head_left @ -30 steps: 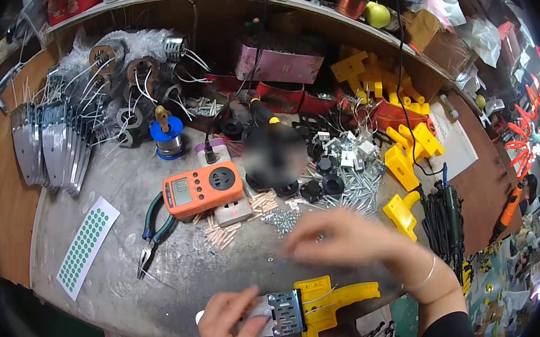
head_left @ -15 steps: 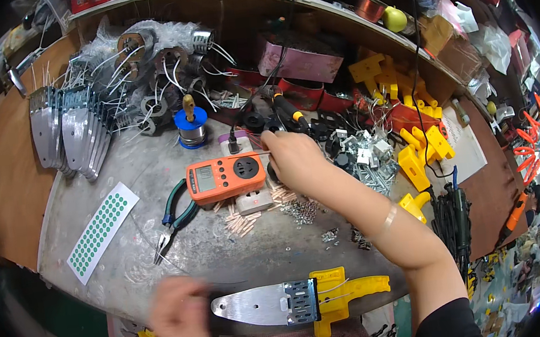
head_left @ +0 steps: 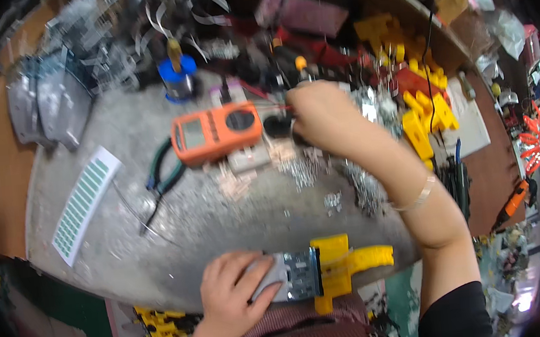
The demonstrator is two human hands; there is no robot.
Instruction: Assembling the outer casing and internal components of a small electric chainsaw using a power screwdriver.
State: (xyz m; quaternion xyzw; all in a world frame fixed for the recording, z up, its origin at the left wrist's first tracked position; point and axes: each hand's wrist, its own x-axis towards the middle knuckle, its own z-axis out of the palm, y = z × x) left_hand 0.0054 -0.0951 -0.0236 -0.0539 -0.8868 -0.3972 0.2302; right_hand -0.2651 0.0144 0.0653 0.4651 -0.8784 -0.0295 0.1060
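My left hand pins the metal-and-yellow part at the bench edge; right hand pinches a probe beside the orange meter. Looks like testing, so steady contact's needed.

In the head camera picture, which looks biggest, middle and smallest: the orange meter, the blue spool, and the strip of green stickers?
1. Orange meter
2. Strip of green stickers, nearly as big, so it is close
3. Blue spool, plainly the smallest, though it sits farther from the camera
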